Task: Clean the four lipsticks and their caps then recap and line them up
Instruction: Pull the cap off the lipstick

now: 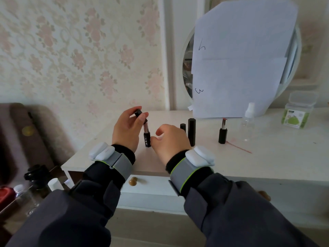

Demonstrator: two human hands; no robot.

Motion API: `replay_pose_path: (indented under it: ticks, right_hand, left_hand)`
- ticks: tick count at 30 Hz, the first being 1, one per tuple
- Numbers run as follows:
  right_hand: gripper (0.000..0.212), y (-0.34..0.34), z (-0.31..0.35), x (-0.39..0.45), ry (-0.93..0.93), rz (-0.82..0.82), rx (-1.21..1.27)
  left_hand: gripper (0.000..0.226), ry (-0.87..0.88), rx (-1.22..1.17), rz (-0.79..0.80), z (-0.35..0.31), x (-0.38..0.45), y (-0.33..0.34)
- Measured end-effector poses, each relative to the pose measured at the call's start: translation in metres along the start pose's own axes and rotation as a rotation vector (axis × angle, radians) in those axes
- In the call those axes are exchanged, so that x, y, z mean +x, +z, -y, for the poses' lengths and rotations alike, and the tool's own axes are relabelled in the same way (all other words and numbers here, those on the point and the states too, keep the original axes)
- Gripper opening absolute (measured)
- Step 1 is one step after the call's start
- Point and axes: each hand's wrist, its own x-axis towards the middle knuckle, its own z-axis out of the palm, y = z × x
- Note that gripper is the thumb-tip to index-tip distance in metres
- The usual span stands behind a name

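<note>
The left hand (127, 129) pinches a small black faceted plastic cap (140, 115) just above and slightly left of the open black lipstick tube (147, 138), which stands upright on the pale dresser top (267, 157). The cap tilts, so it likely needs straightening over the tube. The right hand (170, 139), just right of the tube base, has curled fingers; whether it grips the tube cannot be told.

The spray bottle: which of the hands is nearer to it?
Right. The right hand is left of the spray bottle, with lipsticks standing between them. The left hand is farther left still, holding a cap.
</note>
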Motion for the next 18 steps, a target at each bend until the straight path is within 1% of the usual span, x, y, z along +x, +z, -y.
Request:
replay_pose_path:
  ticks: [3,6,8,10,13,16,18]
  right_hand:
    - [0.036,0.006,0.003,0.008,0.014,0.038,-0.039]
    - [0.043,0.013,0.005,0.013,0.013,0.052,-0.01]
    - [0.04,0.014,0.006,0.014,0.008,0.045,0.008]
    - [0.031,0.016,0.008,0.015,0.0,0.037,0.004]
    - [0.02,0.018,0.008,0.017,-0.008,0.029,0.009]
    - [0.018,0.017,0.005,0.02,0.026,0.046,0.045]
    - [0.024,0.018,0.003,0.022,0.059,0.059,0.046]
  left_hand:
    - [0.02,-0.023,-0.022,0.007,0.001,-0.001,0.0]
    - [0.022,-0.044,-0.038,0.011,0.0,-0.001,0.0]
    - [0.021,-0.053,-0.044,0.024,-0.001,-0.003,0.002]
    - [0.02,-0.067,-0.039,0.046,-0.001,-0.003,0.003]
    - [0.02,-0.069,0.038,0.098,0.002,-0.005,0.003]
    - [0.02,-0.09,0.109,0.149,0.005,-0.004,0.004]
    - [0.019,-0.092,0.123,0.161,0.006,-0.005,0.004]
